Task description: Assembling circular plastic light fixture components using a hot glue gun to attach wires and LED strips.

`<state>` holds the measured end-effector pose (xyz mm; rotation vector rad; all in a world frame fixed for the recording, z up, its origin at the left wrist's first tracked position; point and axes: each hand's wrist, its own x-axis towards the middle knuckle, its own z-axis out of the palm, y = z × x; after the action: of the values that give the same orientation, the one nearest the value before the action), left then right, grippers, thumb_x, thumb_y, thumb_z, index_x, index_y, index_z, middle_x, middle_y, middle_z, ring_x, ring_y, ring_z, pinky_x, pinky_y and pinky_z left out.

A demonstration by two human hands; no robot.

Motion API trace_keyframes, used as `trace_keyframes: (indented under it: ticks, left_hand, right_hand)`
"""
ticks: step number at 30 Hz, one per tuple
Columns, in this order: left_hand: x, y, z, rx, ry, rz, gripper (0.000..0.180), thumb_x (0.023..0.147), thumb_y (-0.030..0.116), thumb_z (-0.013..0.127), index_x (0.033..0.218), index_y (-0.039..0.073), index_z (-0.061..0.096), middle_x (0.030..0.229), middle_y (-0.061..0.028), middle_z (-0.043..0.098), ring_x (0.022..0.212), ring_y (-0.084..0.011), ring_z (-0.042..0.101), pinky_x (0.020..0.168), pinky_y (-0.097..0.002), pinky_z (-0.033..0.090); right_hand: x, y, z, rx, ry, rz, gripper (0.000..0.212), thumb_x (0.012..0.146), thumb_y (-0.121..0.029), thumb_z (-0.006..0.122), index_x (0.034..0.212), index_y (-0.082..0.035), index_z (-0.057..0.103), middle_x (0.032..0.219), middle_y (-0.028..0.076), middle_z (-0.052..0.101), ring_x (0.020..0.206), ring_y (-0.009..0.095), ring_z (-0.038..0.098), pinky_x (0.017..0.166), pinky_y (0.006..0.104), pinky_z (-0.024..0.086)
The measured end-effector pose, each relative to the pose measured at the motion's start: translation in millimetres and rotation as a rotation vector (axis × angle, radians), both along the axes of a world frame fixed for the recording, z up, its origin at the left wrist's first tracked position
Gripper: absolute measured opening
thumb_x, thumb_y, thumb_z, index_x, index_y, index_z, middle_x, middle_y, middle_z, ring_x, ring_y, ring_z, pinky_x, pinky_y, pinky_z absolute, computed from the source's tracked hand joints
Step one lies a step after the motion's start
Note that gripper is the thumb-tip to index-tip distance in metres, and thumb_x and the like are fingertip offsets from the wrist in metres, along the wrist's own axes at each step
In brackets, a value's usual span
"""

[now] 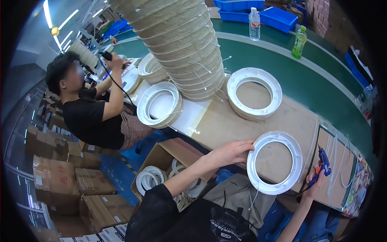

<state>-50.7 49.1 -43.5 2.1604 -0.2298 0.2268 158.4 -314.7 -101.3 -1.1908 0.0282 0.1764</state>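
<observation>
The left hand [227, 155] has its grip pinching the left side of a glossy white, round ring with a wide circular opening [296, 159]. This ring is at the near edge of the brown, cardboard-covered desk [217, 117], tilted so that its opening faces the person (whether its underside touches the surface, I cannot tell). A thin white wire [254, 198] hangs from its lower side.

The right hand [316, 181] has its grip wrapped around the handle of a blue plastic glue gun with an orange trigger [324, 161], its nozzle pointing up, well to the right of the ring. Just beside it, slim translucent white sticks [332, 161] lie on a flat brown board [322, 189].

Farther back on the desk sits a second white ring with a beige outer wall [272, 86], near a tall leaning stack of beige ribbed rings [181, 52]. Beyond runs a green conveyor belt [242, 50]. At the left, a co-worker in a black short-sleeved shirt [86, 117] holds a black corded tool [106, 55]. An open brown cardboard box [185, 151] below the desk holds more white rings [147, 179].
</observation>
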Motion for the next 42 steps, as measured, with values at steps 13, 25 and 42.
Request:
trace_keyframes:
  ticks: [13, 25, 42]
  left_hand:
    - [-158.3, 34.7, 43.9, 0.184, -0.035, 0.580, 0.046, 0.077, 0.004, 0.081, 0.120, 0.003, 0.063, 0.139, -0.0189, 0.058, 0.122, -0.0316, 0.062, 0.102, -0.0364, 0.050]
    - [-282.4, 153.5, 17.3, 0.264, -0.217, 1.272, 0.045, 0.079, -0.005, 0.076, 0.121, -0.002, 0.060, 0.126, -0.0114, 0.065, 0.115, -0.0185, 0.062, 0.102, -0.0333, 0.048]
    - [-245.1, 188.0, 19.5, 0.308, -0.188, 1.327, 0.045, 0.079, 0.006, 0.079, 0.120, -0.001, 0.062, 0.115, -0.0147, 0.070, 0.110, -0.0242, 0.066, 0.098, -0.0354, 0.051]
  right_hand:
    - [-6.8, 5.5, 1.4, 0.055, 0.002, -0.041, 0.043, 0.105, -0.039, 0.053, 0.132, -0.005, 0.055, 0.081, 0.001, 0.057, 0.051, 0.006, 0.043, 0.042, 0.0219, 0.032]
    - [3.2, -9.9, -19.9, 0.035, -0.097, 0.078, 0.046, 0.108, -0.033, 0.048, 0.139, 0.000, 0.050, 0.101, 0.006, 0.067, 0.056, 0.004, 0.046, 0.044, 0.0194, 0.035]
    - [-1.1, -7.2, -20.3, -0.101, -0.154, 0.094, 0.037, 0.107, -0.036, 0.049, 0.117, -0.001, 0.059, 0.088, 0.005, 0.065, 0.052, 0.006, 0.046, 0.044, 0.0217, 0.035]
